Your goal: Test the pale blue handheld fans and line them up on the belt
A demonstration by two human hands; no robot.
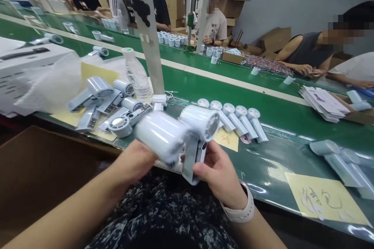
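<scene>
Holding fans (pixel 163 134): LH (pixel 143 160), RH (pixel 222 171) | ctn (pixel 361 117) at R: lt-blue pcs (pixel 361 106) in

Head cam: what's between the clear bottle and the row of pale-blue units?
In the head view: a pale-blue piece, partly hidden, and a thin white cord. The metal post stands just behind them.

Lt-blue fan (pixel 162 132) blurred, tilted; 2nd fan (pixel 197 120) adj., handle down.
</scene>
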